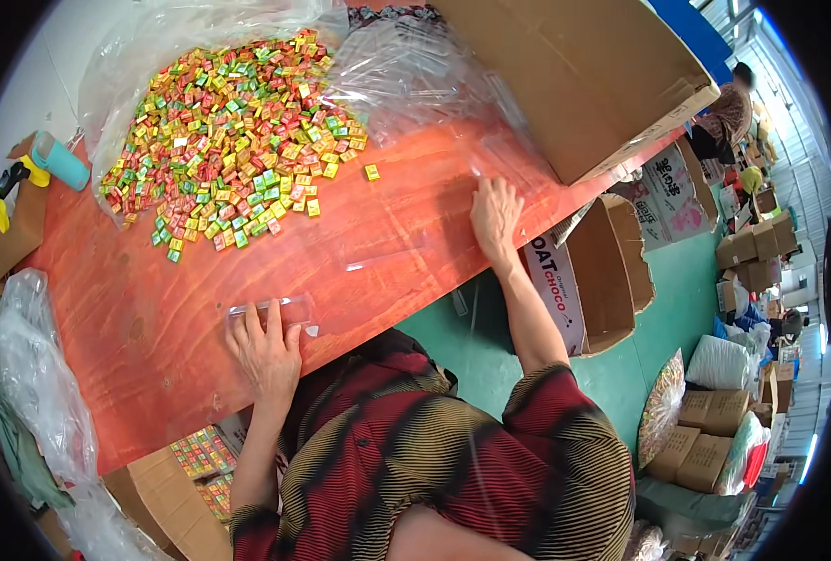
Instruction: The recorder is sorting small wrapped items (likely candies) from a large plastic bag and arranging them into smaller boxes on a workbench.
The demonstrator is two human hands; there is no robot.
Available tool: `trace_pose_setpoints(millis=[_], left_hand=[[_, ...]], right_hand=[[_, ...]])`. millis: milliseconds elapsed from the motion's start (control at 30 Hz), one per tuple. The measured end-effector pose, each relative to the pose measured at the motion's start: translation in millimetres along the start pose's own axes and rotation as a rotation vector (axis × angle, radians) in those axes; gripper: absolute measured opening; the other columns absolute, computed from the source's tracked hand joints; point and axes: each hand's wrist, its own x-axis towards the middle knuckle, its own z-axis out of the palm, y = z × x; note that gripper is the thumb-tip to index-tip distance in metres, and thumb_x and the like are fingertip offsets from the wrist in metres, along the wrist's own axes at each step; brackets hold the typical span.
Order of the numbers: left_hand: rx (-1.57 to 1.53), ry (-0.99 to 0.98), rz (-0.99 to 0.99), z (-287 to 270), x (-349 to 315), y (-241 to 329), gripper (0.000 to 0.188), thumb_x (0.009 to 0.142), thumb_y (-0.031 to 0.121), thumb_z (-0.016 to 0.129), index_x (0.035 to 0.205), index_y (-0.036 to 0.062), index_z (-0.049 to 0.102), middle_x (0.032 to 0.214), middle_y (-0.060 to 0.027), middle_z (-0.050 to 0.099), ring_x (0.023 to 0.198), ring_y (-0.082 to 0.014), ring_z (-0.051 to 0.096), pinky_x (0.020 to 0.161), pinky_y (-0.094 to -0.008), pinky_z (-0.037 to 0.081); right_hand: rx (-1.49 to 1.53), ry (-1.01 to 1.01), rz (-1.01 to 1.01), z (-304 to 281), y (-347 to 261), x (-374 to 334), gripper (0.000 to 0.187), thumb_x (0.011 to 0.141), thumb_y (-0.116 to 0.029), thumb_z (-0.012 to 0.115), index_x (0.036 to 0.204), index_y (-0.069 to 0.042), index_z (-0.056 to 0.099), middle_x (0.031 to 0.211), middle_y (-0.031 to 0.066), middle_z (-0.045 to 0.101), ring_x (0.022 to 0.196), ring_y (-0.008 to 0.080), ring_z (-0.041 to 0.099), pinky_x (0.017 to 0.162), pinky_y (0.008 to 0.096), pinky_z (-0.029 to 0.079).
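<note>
Clear plastic tray [270, 309], small, oblong and see-through, lies flat on the orange-red table [153, 327] under the fingertips of the left hand [266, 351]. That hand is spread open, palm down, pressing on the tray rather than gripping it. The right hand [495, 217] is stretched farther out, also flat and open, its fingers resting on a clear plastic sheet [415, 84] near the table's far edge; it grasps nothing.

Beyond the tray, a large heap of small wrapped candies [233, 131] in red, green, yellow and orange sits on an opened plastic bag, and one yellow candy [371, 172] lies apart from the heap. Nothing stands between the left hand and the heap. One big cardboard box [574, 75] rises past the right hand. An open carton [607, 271] stands on the green floor at the right. A teal bottle [60, 161] lies at the left end.
</note>
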Motion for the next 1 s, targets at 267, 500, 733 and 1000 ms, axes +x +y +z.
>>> trace_pose_setpoints(millis=[267,500,733,1000], left_hand=[[0.046,0.009,0.006,-3.2,0.6,0.6,0.044,0.074,0.026,0.059,0.111,0.0055,0.05,0.11,-0.018,0.043,0.108,-0.0349,0.037,0.091,-0.0529,0.026],[0.025,-0.012,-0.062,-3.2,7.4,-3.5,0.047,0.074,0.025,0.059,0.114,0.0046,0.047,0.121,-0.0208,0.039,0.115,-0.037,0.033,0.095,-0.0518,0.024],[-0.03,-0.078,-0.096,1.0,-2.1,-5.7,0.053,0.075,0.027,0.058,0.119,0.003,0.042,0.122,-0.0221,0.039,0.115,-0.0388,0.034,0.096,-0.0485,0.026],[-0.07,-0.032,-0.231,-5.2,-8.8,-0.6,0.051,0.074,0.029,0.059,0.112,-0.0017,0.042,0.122,-0.0235,0.039,0.114,-0.0399,0.034,0.095,-0.0493,0.026]], right_hand=[[0.246,-0.036,-0.299,-21.0,-17.1,-12.6,0.017,0.072,-0.011,0.048,0.085,-0.009,0.059,0.087,0.0094,0.053,0.085,0.0271,0.049,0.075,0.0397,0.036],[0.292,-0.094,-0.4,-41.4,-44.6,-23.6,0.031,0.073,-0.014,0.054,0.104,-0.009,0.054,0.111,0.014,0.049,0.108,0.0326,0.042,0.086,0.0482,0.033],[0.356,-0.381,-0.594,-36.4,-96.9,-55.7,0.049,0.078,-0.029,0.055,0.122,-0.014,0.042,0.13,0.0142,0.032,0.124,0.0355,0.022,0.095,0.0598,0.018],[0.358,-0.344,-0.632,-47.1,-107.3,-45.8,0.044,0.08,-0.027,0.052,0.122,-0.016,0.043,0.13,0.0104,0.034,0.124,0.0352,0.023,0.096,0.0592,0.016]])
